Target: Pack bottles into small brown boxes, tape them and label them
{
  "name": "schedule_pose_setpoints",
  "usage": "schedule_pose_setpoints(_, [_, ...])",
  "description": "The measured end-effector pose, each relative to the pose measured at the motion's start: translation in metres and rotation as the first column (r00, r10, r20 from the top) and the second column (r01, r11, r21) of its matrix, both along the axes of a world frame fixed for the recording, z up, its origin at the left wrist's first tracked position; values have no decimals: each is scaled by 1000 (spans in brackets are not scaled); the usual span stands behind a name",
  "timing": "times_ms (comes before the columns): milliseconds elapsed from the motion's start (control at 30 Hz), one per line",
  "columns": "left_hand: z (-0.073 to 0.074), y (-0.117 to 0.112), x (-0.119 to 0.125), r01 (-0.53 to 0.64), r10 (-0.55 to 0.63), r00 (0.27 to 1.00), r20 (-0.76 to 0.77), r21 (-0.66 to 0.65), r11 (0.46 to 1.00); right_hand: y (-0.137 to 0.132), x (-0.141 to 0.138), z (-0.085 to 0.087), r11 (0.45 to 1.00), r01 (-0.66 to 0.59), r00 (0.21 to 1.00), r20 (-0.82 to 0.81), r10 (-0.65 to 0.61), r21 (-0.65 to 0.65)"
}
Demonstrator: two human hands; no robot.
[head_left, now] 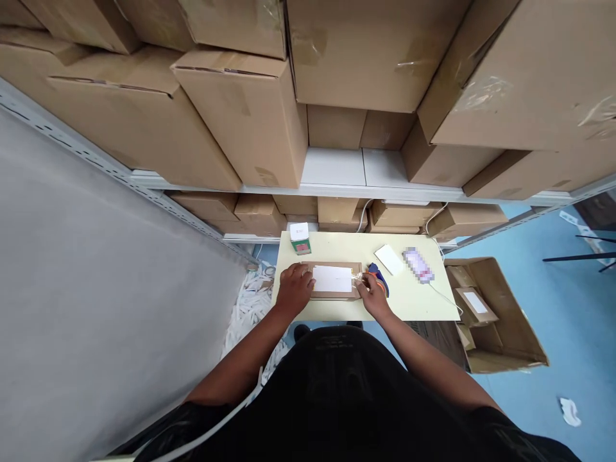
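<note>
A small brown cardboard box (pixel 332 296) lies flat across the table in front of me, with a white label (pixel 332 279) on its top. My left hand (pixel 294 290) is closed around the box's left end. At the right end, my right hand (pixel 375 296) has thumb and fingers pinched on a shiny strip of clear tape (pixel 357 277). Partly behind that hand is a blue and orange tape dispenser (pixel 378 276).
On the pale table (pixel 423 305) are a green and white carton (pixel 300 239), a white pad (pixel 389 259) and a blurred-out phone-like object (pixel 418 265) with a cable. A large open carton (pixel 517 327) stands right. Boxes fill the shelf (pixel 332 167); paper strips (pixel 248 308) lie left.
</note>
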State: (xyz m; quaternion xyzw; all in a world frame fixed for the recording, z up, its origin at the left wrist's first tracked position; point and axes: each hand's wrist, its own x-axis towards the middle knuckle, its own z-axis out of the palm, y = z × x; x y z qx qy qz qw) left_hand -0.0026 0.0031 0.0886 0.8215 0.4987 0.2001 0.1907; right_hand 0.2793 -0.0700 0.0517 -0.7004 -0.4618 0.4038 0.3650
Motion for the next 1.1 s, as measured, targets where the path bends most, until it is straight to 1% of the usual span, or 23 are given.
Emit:
schedule_pose_setpoints(67, [3, -2, 10, 43, -43, 996, -79, 0, 999, 0, 17, -4, 1000, -22, 998, 66, 23, -19])
schedule_pose_setpoints(133, [2, -4, 18, 86, -89, 985, -144, -27, 996, -2, 44, -10, 997, 14, 972, 234, 4, -73])
schedule_pose_setpoints(200, [1, -5, 25, 86, -95, 980, -177, -62, 994, -3, 71, -20, 981, 73, 893, 449, 16, -181])
schedule_pose_setpoints(233, [1, -5, 27, 64, -78, 980, -181, -83, 994, -2, 82, -26, 961, 88, 849, 525, 65, -261])
schedule_pose_setpoints(267, [2, -6, 29, 35, -54, 981, -184, -105, 994, 1, 91, -32, 931, 87, 819, 557, 135, -354])
schedule_pose_setpoints(333, [7, -6, 33, -23, -5, 980, -201, -138, 990, 9, 98, -45, 851, 57, 811, 522, 266, -522])
schedule_pose_setpoints(367, [10, -7, 34, -45, 13, 977, -214, -145, 988, 14, 99, -50, 817, 38, 817, 488, 307, -576])
schedule_pose_setpoints(400, [14, -7, 35, -63, 29, 974, -227, -146, 987, 18, 97, -53, 795, 25, 823, 464, 328, -606])
schedule_pose_setpoints(433, [18, -7, 36, -80, 45, 972, -232, -144, 986, 22, 96, -55, 788, 21, 826, 455, 334, -616])
schedule_pose_setpoints(500, [25, -7, 37, -113, 77, 973, -220, -153, 982, 25, 93, -52, 798, 27, 818, 471, 328, -602])
schedule_pose_setpoints(567, [29, -6, 37, -149, 113, 975, -190, -191, 970, 21, 95, -39, 838, 35, 810, 507, 296, -544])
schedule_pose_setpoints(600, [30, -5, 37, -168, 132, 977, -170, -216, 962, 18, 96, -28, 874, 36, 809, 528, 259, -484])
schedule_pose_setpoints(667, [33, -4, 35, -194, 167, 978, -121, -264, 945, 11, 98, -2, 958, 27, 811, 566, 145, -285])
schedule_pose_setpoints(700, [34, -4, 34, -199, 181, 979, -89, -284, 938, 10, 96, 13, 988, 9, 812, 578, 84, -156])
schedule_pose_setpoints(733, [36, -4, 33, -195, 188, 981, -52, -300, 934, 10, 93, 28, 999, -23, 810, 586, 33, -25])
schedule_pose_setpoints(767, [39, -4, 32, -186, 193, 981, -8, -315, 931, 12, 86, 43, 993, -73, 805, 593, 4, 93])
schedule_pose_setpoints(800, [41, -4, 31, -175, 199, 979, 40, -330, 928, 15, 77, 56, 971, -139, 801, 599, -5, 194])
schedule_pose_setpoints(833, [43, -4, 29, -166, 210, 974, 90, -348, 923, 20, 65, 68, 938, -213, 795, 607, 4, 273])
schedule_pose_setpoints(900, [45, -4, 26, -170, 266, 945, 188, -413, 895, 32, 38, 86, 854, -371, 775, 628, 68, 366])
schedule_pose_setpoints(933, [46, -3, 24, -177, 312, 921, 234, -463, 869, 37, 24, 92, 811, -442, 758, 642, 110, 383])
schedule_pose_setpoints(1000, [45, -1, 21, -167, 412, 854, 318, -582, 796, 46, 0, 97, 742, -553, 714, 674, 189, 378])
schedule_pose_setpoints(1033, [43, 0, 20, -147, 462, 812, 357, -641, 753, 48, -10, 97, 720, -589, 694, 686, 217, 367])
schedule_pose_setpoints(1100, [39, 1, 18, -85, 548, 717, 430, -727, 681, 50, -22, 94, 704, -621, 671, 699, 249, 346])
